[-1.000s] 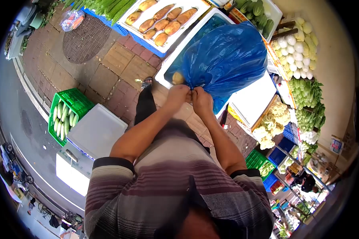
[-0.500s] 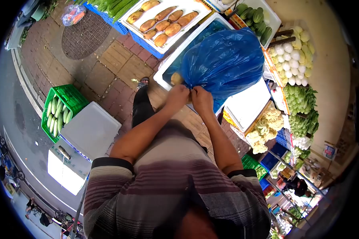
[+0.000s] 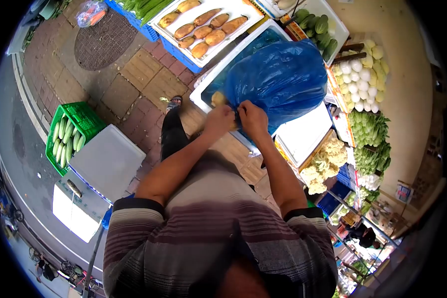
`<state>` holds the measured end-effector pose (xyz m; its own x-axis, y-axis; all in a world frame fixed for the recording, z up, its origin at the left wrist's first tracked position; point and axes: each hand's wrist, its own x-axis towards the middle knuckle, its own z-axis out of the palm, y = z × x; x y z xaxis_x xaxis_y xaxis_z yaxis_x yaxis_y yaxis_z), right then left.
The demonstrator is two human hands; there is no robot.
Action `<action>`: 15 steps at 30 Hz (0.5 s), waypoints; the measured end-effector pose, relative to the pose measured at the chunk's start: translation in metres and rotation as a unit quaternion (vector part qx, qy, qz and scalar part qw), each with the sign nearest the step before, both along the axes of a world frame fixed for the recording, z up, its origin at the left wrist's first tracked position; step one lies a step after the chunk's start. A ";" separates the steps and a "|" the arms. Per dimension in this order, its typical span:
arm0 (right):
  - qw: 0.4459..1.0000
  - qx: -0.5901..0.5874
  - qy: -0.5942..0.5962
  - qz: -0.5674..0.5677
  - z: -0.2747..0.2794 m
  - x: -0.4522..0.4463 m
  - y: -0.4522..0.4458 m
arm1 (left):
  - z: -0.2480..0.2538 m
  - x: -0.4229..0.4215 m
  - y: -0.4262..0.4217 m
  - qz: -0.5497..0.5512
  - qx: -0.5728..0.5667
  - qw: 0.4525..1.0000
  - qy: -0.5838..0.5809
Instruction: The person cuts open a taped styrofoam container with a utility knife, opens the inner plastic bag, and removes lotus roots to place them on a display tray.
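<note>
A large, full blue plastic bag (image 3: 283, 74) rests over a white foam box (image 3: 203, 85) in front of me. Its gathered neck is between my two hands. My left hand (image 3: 220, 120) has its fingers closed at the left of the neck, and my right hand (image 3: 253, 119) pinches the bag just beside it. The fingertips partly hide the twisted plastic. A rounded tan vegetable (image 3: 218, 99) shows in the box close to my left hand. The contents of the bag cannot be made out.
Lotus roots (image 3: 202, 33) lie on a white tray at the upper left of the box. Cauliflower (image 3: 325, 164) and leafy greens (image 3: 370, 133) are to the right. A green crate of cucumbers (image 3: 67, 141) stands left, beside a grey-lidded box (image 3: 108, 160). My foot (image 3: 174, 103) is on the paving.
My hands have moved slightly apart at the bag's neck, and the right one has turned a little. The bag has settled slightly lower. The whole view has shifted a little.
</note>
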<state>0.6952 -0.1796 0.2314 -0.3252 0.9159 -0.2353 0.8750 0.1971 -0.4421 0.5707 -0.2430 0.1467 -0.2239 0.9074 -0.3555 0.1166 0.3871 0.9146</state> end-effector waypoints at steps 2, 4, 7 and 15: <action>1.000 0.017 -0.003 0.007 -0.004 0.001 -0.001 | -0.005 0.001 -0.002 0.018 0.016 0.999 -0.022; 0.999 0.032 -0.006 0.018 -0.011 0.004 -0.002 | 0.001 -0.005 -0.005 0.015 -0.019 0.997 -0.078; 0.999 0.015 -0.013 0.032 -0.012 0.008 0.003 | 0.005 -0.014 -0.006 0.022 0.076 0.997 0.003; 0.999 0.005 -0.007 0.036 -0.019 0.012 0.012 | 0.010 -0.026 0.006 -0.103 0.271 0.952 0.103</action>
